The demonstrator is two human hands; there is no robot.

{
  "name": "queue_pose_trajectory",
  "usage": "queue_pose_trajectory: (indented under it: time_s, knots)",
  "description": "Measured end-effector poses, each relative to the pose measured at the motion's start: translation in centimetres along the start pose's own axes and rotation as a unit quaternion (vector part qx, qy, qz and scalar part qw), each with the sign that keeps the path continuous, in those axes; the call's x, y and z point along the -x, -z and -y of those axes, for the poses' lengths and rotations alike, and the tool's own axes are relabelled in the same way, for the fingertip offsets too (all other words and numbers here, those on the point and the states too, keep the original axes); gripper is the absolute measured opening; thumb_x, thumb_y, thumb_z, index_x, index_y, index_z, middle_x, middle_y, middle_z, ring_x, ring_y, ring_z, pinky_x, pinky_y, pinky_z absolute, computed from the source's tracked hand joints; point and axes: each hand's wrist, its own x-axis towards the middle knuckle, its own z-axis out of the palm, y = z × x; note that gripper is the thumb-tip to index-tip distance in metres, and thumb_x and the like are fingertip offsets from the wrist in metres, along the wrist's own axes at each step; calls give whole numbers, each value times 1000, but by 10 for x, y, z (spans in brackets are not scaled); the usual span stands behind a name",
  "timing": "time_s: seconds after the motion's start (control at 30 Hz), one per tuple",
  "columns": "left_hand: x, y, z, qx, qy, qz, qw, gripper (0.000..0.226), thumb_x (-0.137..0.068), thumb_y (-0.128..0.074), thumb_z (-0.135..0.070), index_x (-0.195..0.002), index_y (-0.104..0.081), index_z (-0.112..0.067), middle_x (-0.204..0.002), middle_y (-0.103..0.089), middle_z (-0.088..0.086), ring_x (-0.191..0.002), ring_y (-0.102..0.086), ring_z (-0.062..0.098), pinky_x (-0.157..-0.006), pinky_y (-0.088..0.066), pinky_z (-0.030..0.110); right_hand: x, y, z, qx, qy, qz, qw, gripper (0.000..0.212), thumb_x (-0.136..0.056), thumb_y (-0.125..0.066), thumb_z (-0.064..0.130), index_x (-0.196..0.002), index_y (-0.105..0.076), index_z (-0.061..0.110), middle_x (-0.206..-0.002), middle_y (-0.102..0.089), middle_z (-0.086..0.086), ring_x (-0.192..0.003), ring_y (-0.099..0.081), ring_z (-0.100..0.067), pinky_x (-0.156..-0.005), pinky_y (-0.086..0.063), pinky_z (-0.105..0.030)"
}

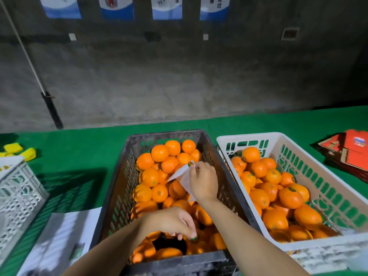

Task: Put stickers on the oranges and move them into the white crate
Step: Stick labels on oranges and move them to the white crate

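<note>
Head view, read from the left: a white lattice crate (18,188) sits at the edge of the green worktop (79,148), with yellow items (20,151) behind it and printed sheets (59,236) in front. At centre stands the dark crate (117,176), filled with unlabelled oranges (159,154). The left hand (175,222) is low over the near end of this crate, fingers curled, pinching a small sticker (194,239) at the fingertips, just above the near fruit. The right hand (203,182) is further in and higher, gripping a white backing sheet (184,176) that carries another sticker (190,163) at its top edge. To the right, just beside the dark crate, the white crate (328,188) holds labelled oranges (290,195). Red cartons (350,154) lie at the far right.

Assessment: the fruit to be labelled lies directly under the left hand, which is nearer; the destination lies to the right, on the right hand's side.
</note>
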Motion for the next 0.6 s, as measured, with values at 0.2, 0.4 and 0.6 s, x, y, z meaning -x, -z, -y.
queue_pose_trajectory:
  time_s: [0.2,0.4,0.6]
  knots:
    - [-10,-4,4,-68,35,14,997,5,-91,-65,-35,-88,-65,-31,-84,-65,8,-69,-54,17,-58,-40,23,0,-2,-2,7,9,26,1000,25,-103,-48,29,-104,-69,15,-103,-65,-2,-103,-54,-20,-87,-49,-38]
    - [-10,-6,7,-122,77,46,988,34,-88,-56,-59,-90,-63,-26,-70,-65,-10,-58,-55,8,-52,-41,25,1,-4,-1,4,12,43,999,26,-103,-49,31,-108,-69,15,-107,-65,-1,-106,-54,-18,-90,-49,-36]
    - [-14,-10,10,-169,71,18,983,39,-83,-49,-59,-64,-57,-26,-65,-59,-8,-62,-56,10,-64,-45,27,1,-7,-3,-5,12,49,999,26,-102,-48,32,-101,-69,16,-101,-65,0,-99,-56,-17,-85,-50,-37]
